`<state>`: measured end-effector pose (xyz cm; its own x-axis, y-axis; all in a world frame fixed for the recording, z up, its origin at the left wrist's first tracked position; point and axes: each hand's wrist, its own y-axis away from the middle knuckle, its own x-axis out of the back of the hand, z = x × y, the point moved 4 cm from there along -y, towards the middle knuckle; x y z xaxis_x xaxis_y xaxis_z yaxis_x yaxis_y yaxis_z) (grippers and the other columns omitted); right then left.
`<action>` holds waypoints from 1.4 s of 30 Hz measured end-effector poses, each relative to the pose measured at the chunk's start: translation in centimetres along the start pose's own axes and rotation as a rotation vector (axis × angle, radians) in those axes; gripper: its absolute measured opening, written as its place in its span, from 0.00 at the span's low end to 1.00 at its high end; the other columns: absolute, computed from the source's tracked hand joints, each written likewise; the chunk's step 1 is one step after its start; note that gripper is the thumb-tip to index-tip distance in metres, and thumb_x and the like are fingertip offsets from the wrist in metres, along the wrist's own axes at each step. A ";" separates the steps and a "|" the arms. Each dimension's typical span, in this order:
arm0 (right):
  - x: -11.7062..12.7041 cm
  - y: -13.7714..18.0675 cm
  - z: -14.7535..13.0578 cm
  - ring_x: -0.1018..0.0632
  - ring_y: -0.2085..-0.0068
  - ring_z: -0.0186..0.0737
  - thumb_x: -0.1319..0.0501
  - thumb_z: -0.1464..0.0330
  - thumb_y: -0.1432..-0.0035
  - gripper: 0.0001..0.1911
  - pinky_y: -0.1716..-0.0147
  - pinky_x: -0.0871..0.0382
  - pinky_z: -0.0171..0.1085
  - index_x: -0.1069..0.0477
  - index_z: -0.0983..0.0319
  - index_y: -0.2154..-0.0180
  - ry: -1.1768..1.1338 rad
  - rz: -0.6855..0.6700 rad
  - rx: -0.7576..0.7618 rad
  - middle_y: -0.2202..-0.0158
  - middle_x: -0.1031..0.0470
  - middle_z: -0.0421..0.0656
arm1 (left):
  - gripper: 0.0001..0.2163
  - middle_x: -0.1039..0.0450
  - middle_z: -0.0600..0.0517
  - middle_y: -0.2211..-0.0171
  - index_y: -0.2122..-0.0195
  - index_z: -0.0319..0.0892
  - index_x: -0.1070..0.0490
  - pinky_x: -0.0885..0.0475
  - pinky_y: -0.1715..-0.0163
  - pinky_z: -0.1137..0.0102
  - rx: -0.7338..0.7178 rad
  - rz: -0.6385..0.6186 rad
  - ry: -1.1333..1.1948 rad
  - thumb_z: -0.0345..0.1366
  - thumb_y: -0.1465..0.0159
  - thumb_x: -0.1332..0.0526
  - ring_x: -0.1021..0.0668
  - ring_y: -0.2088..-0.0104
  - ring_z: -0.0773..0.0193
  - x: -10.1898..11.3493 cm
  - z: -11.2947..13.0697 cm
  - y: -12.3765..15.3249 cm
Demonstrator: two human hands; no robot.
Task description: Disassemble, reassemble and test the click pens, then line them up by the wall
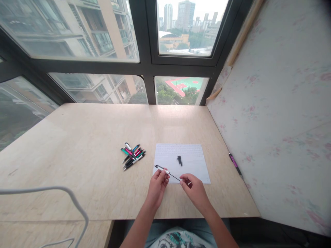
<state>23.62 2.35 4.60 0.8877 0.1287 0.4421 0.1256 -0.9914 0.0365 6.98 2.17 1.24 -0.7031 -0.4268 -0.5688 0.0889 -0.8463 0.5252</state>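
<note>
Head view, listed near to far: one printed light T-shirt [178, 239] on the person, at the bottom edge; one pale cable [38, 189], looping over the near left of the marbled tabletop [85, 134]. Right hand [192, 187], bare, thumb and forefinger pinched together at the far end of a thin dark pen refill [174, 177]. Left hand [159, 181], bare, fingers closed around a white pen barrel [163, 169] with a black end, tilted above the paper's near left corner; the refill projects from its right end, bridging the two hands. One sheet of paper [201, 177], lines of writing across its upper part, flat under the work. Small black pen parts [179, 160], lying together on the sheet. One heap of pens [133, 156], assorted colours, crossed, left of the sheet. One purple-and-black pen [234, 164], along the foot of the floral wall [279, 103]. Dark window frame [151, 89]; beyond it, a green-and-red sports court [188, 84] and distant towers [186, 13].
</note>
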 end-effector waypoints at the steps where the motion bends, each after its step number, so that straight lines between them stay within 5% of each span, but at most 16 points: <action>1: 0.1 0.0 -0.2 0.24 0.69 0.40 0.43 0.67 0.44 0.09 0.72 0.31 0.35 0.25 0.61 0.65 0.007 0.013 0.010 0.69 0.24 0.44 | 0.10 0.26 0.51 0.69 0.66 0.38 0.26 0.30 0.71 0.78 -0.012 -0.007 -0.029 0.36 0.47 0.30 0.25 0.71 0.71 -0.1 0.0 0.1; 12: 0.5 -0.1 -0.4 0.25 0.69 0.39 0.44 0.65 0.41 0.15 0.71 0.30 0.35 0.28 0.63 0.54 0.072 0.174 0.067 0.68 0.24 0.45 | 0.14 0.25 0.50 0.66 0.63 0.38 0.26 0.30 0.70 0.78 0.021 -0.020 -0.026 0.38 0.47 0.29 0.25 0.70 0.72 -0.8 -1.3 0.6; 42: -0.1 -0.3 0.9 0.28 0.80 0.36 0.44 0.57 0.41 0.21 0.77 0.34 0.33 0.30 0.64 0.53 -0.161 0.098 -0.128 0.82 0.28 0.38 | 0.15 0.23 0.48 0.64 0.62 0.39 0.25 0.30 0.69 0.76 0.079 -0.069 -0.052 0.36 0.50 0.28 0.23 0.68 0.68 -0.8 -1.5 1.2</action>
<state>23.87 2.62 3.74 0.9535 0.0239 0.3005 -0.0124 -0.9929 0.1183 8.67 1.03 1.35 -0.7414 -0.3500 -0.5726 -0.0150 -0.8444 0.5355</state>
